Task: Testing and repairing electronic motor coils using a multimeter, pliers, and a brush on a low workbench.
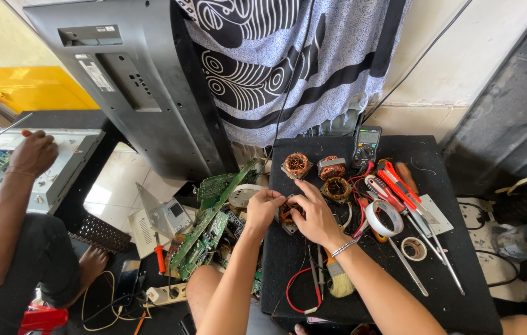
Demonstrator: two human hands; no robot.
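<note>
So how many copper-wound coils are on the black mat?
4: three loose near the multimeter, at and; one coil held between left hand and right hand, partly hidden.

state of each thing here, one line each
left hand: fingers pinching the copper coil
right hand: closed over the coil
copper coil: held, mostly hidden
three other coils: lying loose on the black mat
multimeter: propped, screen dark
tape roll: lying flat
brush: lying flat

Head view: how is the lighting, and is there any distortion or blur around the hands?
Head view: even daylight, soft shadows; glare on the floor tiles at left. Wide-angle bending curves the panel and frame edges. Left hand, right hand and the coil between them are sharp; no motion blur.
</note>
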